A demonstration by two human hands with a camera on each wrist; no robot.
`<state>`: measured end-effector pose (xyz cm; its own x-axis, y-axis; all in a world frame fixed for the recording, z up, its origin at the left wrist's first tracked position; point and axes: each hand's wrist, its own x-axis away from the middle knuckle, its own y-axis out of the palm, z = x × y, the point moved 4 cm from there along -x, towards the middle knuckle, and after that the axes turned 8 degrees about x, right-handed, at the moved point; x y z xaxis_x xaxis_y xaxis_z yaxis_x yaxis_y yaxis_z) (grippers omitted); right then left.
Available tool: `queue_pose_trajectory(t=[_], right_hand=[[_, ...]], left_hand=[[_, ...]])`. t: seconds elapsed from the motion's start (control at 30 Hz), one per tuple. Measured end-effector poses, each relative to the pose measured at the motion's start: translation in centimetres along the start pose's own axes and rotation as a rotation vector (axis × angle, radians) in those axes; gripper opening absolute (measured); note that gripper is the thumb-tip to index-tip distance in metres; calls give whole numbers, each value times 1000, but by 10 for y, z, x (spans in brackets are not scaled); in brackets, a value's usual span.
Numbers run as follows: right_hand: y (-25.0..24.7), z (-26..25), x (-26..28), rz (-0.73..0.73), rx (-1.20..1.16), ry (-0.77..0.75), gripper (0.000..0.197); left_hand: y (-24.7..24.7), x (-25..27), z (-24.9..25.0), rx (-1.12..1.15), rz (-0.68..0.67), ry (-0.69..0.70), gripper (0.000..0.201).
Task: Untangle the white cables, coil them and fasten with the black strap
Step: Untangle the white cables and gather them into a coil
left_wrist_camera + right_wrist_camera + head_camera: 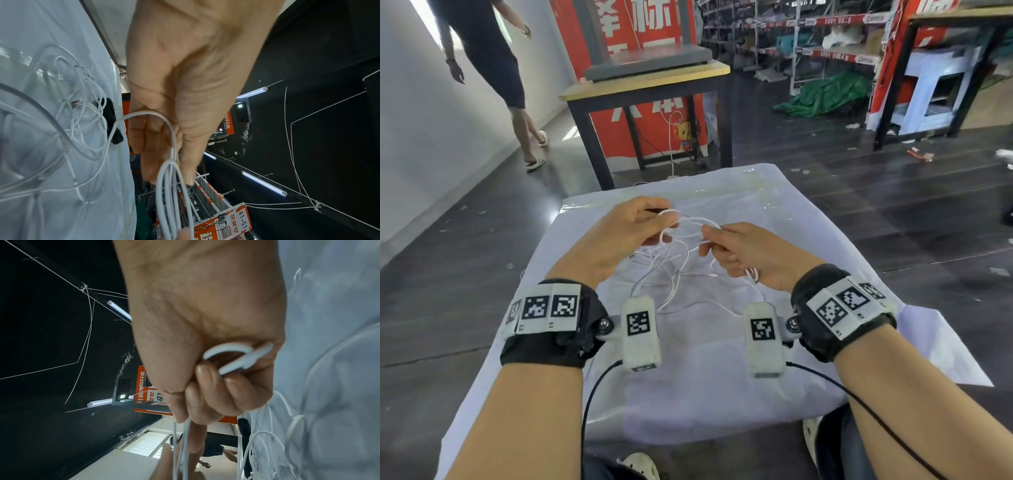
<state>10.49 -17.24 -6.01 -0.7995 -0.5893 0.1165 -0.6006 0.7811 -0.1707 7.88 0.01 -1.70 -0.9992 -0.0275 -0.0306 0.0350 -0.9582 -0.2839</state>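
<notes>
Head view: your left hand (619,236) and right hand (739,255) each pinch loops of the white cables (674,270), raised above the tangle on the white-covered counter (722,377). Left wrist view: your fingers (164,129) grip several strands; the black strap (112,120) lies on the counter (beside the tangle). Right wrist view: your curled fingers (232,391) clasp a cable bend and a plug (244,361).

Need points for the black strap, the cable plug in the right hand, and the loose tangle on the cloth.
black strap (111,113): left wrist view, on its upper half, against the white cloth.
plug (244,360): right wrist view, on the plug's white body, gripped under the curled fingers.
tangle (671,270): head view, on strands lying between the wrists.
</notes>
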Motion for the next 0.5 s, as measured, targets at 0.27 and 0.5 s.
queue_pose_trajectory(t=[0.27,0.5], right_hand=[[0,3,0,-53,19,2,36],[15,0,6,-222,20,58,51]], left_hand=[[-3,-1,2,-151,42,65,18],[3,-1,2,-9,109,105,7]])
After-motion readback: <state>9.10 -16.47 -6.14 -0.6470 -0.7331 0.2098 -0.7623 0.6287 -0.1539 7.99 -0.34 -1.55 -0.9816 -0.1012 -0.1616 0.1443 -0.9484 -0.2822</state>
